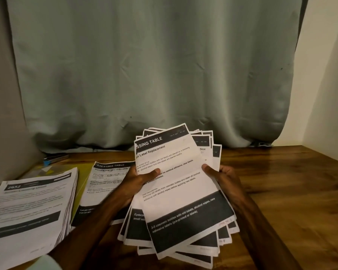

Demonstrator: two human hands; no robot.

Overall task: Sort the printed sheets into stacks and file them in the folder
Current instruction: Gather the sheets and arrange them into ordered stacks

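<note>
Fanned bundle of printed sheets (205,243) was held up just above the wooden table (281,191), centre-right of view, tilted back toward the person w/ edges splayed unevenly. Top sheet (176,184) was headed "…SSING TABLE" in a dark banner, w/ "Label Replacement" under it and a dark band of white text across the bottom. Hands were apart, both clamped on the bundle. Left hand (142,180) gripped the left edge, thumb pressed on the face of the top sheet, fingers underneath. Right hand (222,178) gripped the right edge, thumb tip on the top sheet, fingers curled behind the rest. To the left, a second pile (103,182), also headed "DRESSING TABLE", lay flat on a yellow folder (80,184), its lower right part hidden by the left forearm. Further left, a tall stack (31,207) of similar sheets sat near the table's edge, top page marked "2652", overlapping the folder's left side. Behind that stack lay a small blue-edged object (53,159), too blurred to identify. A grey-green curtain (144,65) hung down to the table's back edge; a pale wall (324,75) stood at right.
</note>
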